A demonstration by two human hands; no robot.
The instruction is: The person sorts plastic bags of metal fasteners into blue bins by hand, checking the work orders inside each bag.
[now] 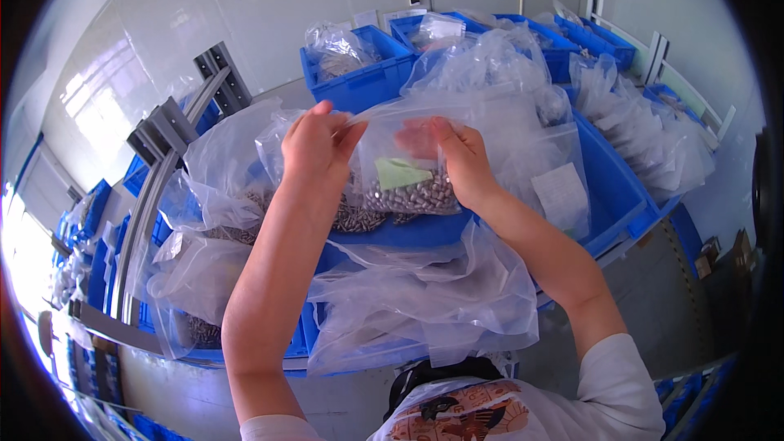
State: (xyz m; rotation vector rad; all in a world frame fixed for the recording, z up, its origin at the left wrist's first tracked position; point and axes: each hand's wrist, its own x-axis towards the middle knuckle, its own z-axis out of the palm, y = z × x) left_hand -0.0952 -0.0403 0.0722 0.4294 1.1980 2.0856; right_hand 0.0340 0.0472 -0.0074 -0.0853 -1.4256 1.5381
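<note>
Both hands hold a clear plastic bag (414,198) with many small silvery metal parts at its bottom and a pale green slip (400,173) inside. My left hand (317,140) pinches the bag's upper left edge. At the upper right, my right hand (469,162) grips it with the thumb in front. The fingers behind show blurred through the plastic. The bag hangs upright over a blue bin, in front of other filled bags. Closer to me lies a pile of flat clear bags (425,302), touched by neither hand.
Blue bins (363,86) with bagged parts line the far side. More filled bags (216,220) crowd the left, beside a grey metal frame (147,220). On the right, a bag with a white label (561,196) leans in a bin, and many bags (645,131) stand in a row.
</note>
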